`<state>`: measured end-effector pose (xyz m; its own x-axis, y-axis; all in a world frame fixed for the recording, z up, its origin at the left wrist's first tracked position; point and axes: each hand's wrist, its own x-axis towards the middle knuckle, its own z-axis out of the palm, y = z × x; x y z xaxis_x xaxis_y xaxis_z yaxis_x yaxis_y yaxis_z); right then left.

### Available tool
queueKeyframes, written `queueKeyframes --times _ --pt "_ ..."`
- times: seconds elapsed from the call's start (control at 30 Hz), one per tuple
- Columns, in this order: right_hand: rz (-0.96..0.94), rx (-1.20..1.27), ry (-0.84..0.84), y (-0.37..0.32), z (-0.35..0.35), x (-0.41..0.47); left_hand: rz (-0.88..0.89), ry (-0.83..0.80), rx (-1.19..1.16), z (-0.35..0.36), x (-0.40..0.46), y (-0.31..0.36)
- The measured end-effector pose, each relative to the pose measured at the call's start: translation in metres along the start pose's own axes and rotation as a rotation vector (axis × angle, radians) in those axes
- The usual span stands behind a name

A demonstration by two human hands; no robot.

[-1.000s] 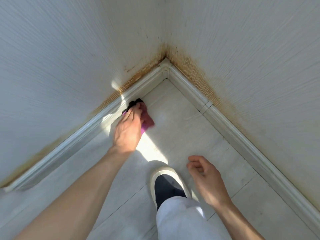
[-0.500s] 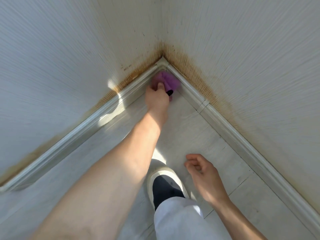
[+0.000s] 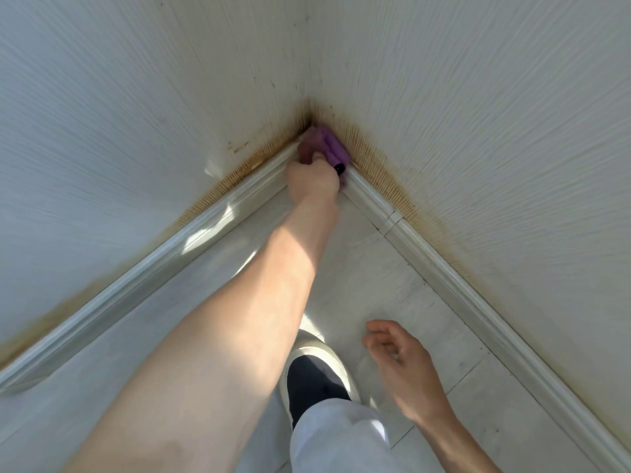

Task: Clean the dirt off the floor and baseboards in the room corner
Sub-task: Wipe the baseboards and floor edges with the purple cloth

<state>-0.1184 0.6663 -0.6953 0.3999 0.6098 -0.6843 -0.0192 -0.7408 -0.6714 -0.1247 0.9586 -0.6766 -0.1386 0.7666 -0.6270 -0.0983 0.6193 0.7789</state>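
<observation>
Left hand (image 3: 312,174) is stretched way out to the far corner, fingers curled round a purple cloth (image 3: 329,146) and pushing it right into the spot where the two baseboards meet. Right hand (image 3: 404,365) hangs near, low over the floor, fingers loosely bent with nothing in them.

Biggest stuff first: two white textured walls, left wall (image 3: 102,114) and right wall (image 3: 495,114), meet at the far corner, and both have a brownish-orange dirt stain (image 3: 379,157) running along the bottom edge, darkest right in the corner. Pale tile floor (image 3: 392,268) fills the near half, with sun patches on it. Left baseboard (image 3: 153,268) and right baseboard (image 3: 461,288) are white and glossy; the right one has a little joint piece (image 3: 392,220) partway along.

Near the bottom there's a leg in light trousers (image 3: 334,438) and a white-rimmed slipper (image 3: 321,353) over a dark sock, planted on the floor between the two arms. Something small and black (image 3: 338,169) pokes out by the cloth, can't tell what it is.
</observation>
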Motion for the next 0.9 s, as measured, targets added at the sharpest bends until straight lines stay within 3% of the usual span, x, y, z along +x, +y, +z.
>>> queueKeyframes --times 0.07,0.2,0.33,0.5,0.7,0.8,0.9 --pt "0.002 0.009 -0.011 0.0 0.003 -0.003 0.029 0.023 0.028 0.003 -0.004 0.0" --pt "0.016 -0.014 -0.041 0.006 0.007 -0.004 0.364 -0.018 0.204 -0.005 -0.01 0.0" --pt "0.025 -0.011 -0.041 -0.001 0.011 -0.002 0.516 -0.083 0.323 -0.029 -0.017 0.004" --pt "-0.01 -0.003 -0.056 -0.009 0.021 0.002 0.779 -0.025 0.499 -0.054 -0.025 -0.004" --pt "0.024 0.007 -0.052 -0.001 0.003 -0.002 0.907 -0.087 0.777 -0.026 -0.011 -0.009" --pt "0.048 -0.005 -0.014 0.009 -0.006 0.0 1.012 -0.151 0.871 -0.034 -0.007 -0.005" --pt "0.057 -0.015 -0.017 0.006 -0.006 0.001 1.047 -0.379 1.018 -0.055 -0.013 0.006"
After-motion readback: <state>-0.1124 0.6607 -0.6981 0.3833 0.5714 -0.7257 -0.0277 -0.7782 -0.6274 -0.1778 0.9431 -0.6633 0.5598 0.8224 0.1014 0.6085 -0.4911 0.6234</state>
